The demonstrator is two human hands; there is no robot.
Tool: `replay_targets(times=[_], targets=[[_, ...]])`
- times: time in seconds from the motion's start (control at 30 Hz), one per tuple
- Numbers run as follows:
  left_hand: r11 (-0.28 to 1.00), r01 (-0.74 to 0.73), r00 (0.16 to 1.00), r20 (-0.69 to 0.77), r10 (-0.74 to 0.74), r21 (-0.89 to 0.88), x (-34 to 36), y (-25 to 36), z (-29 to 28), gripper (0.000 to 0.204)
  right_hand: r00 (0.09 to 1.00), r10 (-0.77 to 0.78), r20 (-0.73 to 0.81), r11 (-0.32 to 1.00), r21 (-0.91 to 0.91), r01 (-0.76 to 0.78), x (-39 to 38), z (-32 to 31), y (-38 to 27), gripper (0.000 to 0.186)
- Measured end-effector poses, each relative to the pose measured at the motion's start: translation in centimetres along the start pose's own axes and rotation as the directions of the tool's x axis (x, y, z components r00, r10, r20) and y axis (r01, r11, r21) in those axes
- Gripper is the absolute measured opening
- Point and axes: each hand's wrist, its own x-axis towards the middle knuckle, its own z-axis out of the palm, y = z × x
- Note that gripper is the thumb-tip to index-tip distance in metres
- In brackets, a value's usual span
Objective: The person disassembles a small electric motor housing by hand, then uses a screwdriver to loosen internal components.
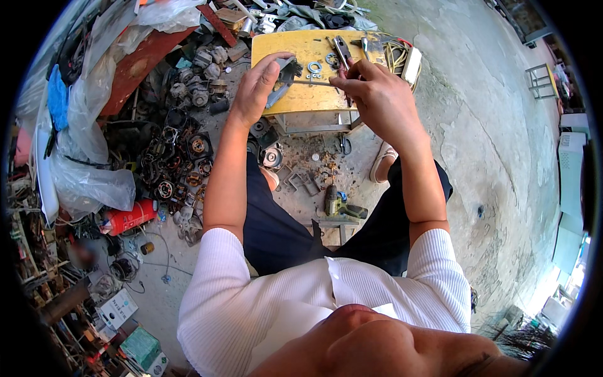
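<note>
My left hand [259, 88] is wrapped round a grey metal housing [279, 94] with a dark, rough inside, held above the left part of a small yellow table [267, 45]. Pinched in the fingers of my right hand [380, 100] is a thin metal rod [314, 83], its far end pointing left at the housing. Whether the rod has a handle is hidden by my fingers. On the tabletop lie a metal ring [315, 66], several small round parts, a dark toothed ring [331, 59] and a pair of pliers [342, 50].
Below the table a green cordless drill [342, 204] stands between my legs, near metal brackets [303, 182] and scissors [345, 144]. Motor parts [179, 151] pile up at left, beside a red cylinder [129, 217]. Cables and a white power strip [411, 65] are at the table's right.
</note>
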Motion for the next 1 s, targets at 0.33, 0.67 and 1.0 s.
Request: replay_targets(times=[0.33, 0.67, 1.0], targets=[[0.996, -0.026, 0.999, 0.033, 0.029, -0.085, 0.0, 0.2, 0.1, 0.072, 1.0, 0.004, -0.007, 1.0, -0.012, -0.004, -0.4, -1.0, 0.2, 0.034], [0.987, -0.016, 0.999, 0.037, 0.022, -0.163, -0.4, 0.7, 1.4, 0.072, 0.998, 0.049, 0.032, 0.997, -0.055, -0.047, -0.8, -1.3, 0.2, 0.032], [0.996, -0.085, 0.983, 0.166, 0.082, 0.011, -0.3, 0.4, 1.0, 0.089, 0.995, 0.031, 0.095, 0.999, -0.043, -0.027, -1.4, -1.7, 1.0, 0.028]])
